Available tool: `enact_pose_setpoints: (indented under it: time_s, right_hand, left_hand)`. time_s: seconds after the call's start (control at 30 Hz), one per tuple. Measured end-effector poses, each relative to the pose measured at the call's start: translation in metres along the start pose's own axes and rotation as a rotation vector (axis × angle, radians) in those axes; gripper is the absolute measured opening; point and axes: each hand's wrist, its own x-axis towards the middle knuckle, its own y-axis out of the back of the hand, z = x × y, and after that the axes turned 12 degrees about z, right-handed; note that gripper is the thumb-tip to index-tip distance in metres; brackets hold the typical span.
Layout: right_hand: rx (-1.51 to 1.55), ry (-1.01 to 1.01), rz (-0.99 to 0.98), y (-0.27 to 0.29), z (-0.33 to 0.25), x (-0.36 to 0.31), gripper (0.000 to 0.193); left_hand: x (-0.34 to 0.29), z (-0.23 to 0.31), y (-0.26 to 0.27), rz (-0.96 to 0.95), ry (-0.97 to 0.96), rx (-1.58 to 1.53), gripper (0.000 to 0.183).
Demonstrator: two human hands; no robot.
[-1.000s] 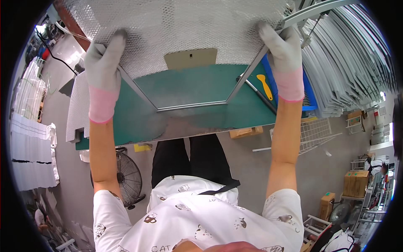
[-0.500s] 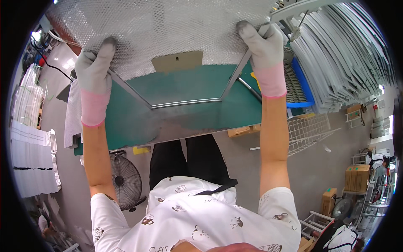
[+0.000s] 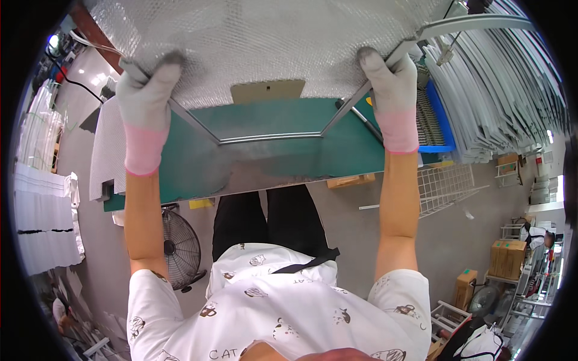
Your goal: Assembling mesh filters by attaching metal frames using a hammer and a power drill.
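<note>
Your left hand (image 3: 147,99) and right hand (image 3: 394,93) wear matt cloth, darkened at the thumb tips, ending in pink cloth cuffs (image 3: 144,149). Your grip closes on a frame (image 3: 271,138) of smooth, faintly shiny grey metal. Between your hands, the silvery sheet (image 3: 271,42) looks glossy and finely textured; the tan plate (image 3: 268,92) at its near edge is matt. Nearer you than the grip, the green tabletop (image 3: 186,168) is smooth but dully worn. Just right of your right hand, the blue tray (image 3: 444,120) looks plastic.
</note>
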Motion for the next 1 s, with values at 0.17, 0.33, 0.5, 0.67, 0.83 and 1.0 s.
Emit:
enact_pose_setpoints:
  time_s: [0.17,0.33,0.5,0.67,0.83,1.0]
  right_hand:
    - [0.033,-0.042,-0.073,0.003,-0.002,0.009,0.036]
    - [-0.061,0.089,0.161,-0.016,-0.023,0.018,0.035]
    - [-0.302,0.111,0.373,-0.023,-0.015,0.009,0.036]
    - [0.057,0.023,0.136,-0.020,-0.019,0.021,0.033]
    - [0.008,0.108,0.140,-0.025,-0.024,0.010,0.030]
    - [-0.048,0.050,-0.047,-0.014,-0.035,0.014,0.036]
  left_hand:
    - [-0.003,-0.002,0.006,-0.070,-0.029,-0.070,0.026]
    - [0.015,0.004,0.003,0.015,-0.026,-0.134,0.023]
    - [0.009,0.024,-0.028,0.235,0.082,-0.010,0.021]
    - [0.011,0.011,-0.008,0.145,-0.082,0.015,0.019]
    - [0.012,-0.015,0.008,0.071,-0.146,0.013,0.019]
    - [0.022,-0.013,0.024,-0.045,-0.860,0.533,0.055]
